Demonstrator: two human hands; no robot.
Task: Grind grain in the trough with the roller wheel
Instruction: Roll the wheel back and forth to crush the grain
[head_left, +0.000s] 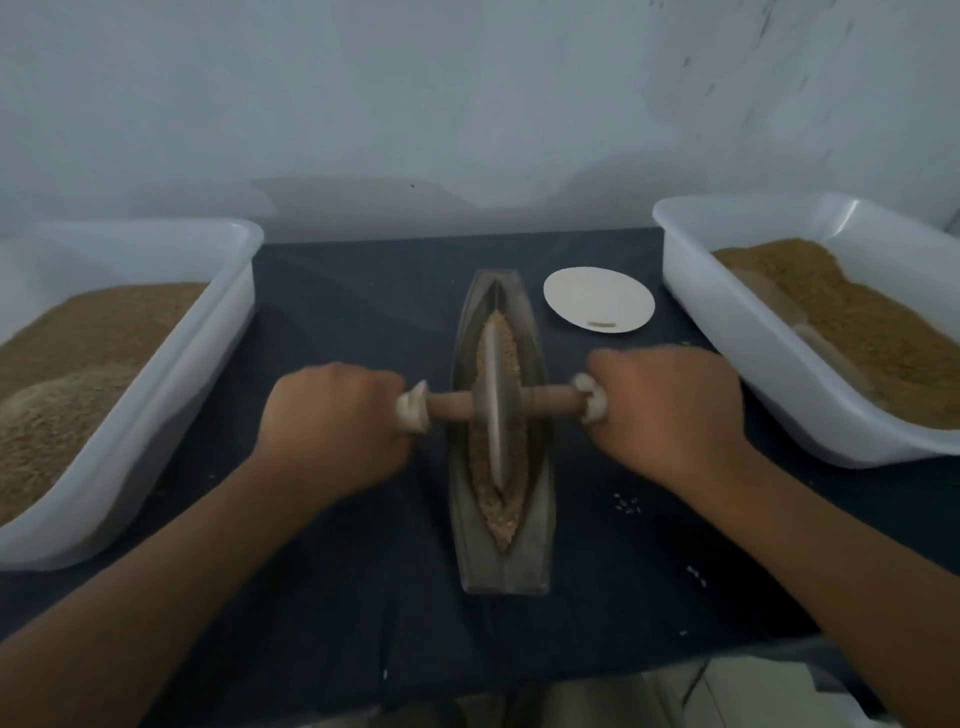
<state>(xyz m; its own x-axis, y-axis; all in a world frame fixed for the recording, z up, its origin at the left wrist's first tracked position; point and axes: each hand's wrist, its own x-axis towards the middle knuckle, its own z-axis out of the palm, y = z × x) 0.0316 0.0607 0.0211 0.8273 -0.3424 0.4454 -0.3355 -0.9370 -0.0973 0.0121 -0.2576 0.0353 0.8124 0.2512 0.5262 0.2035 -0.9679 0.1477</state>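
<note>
A long dark boat-shaped trough (537, 551) lies lengthwise in the middle of the table, its groove filled with tan grain (501, 519). A thin metal roller wheel (497, 410) stands upright in the groove near the trough's middle, on a wooden axle (550, 402) that crosses it. My left hand (332, 421) grips the axle's left end, where a pale wrapping shows. My right hand (667, 410) grips the right end the same way.
A white tub (171, 395) of brown grain stands at the left, and another white tub (727, 332) of grain with a scoop in it at the right. A small white plate (597, 299) lies behind the right hand. Loose grains dot the dark cloth (363, 571).
</note>
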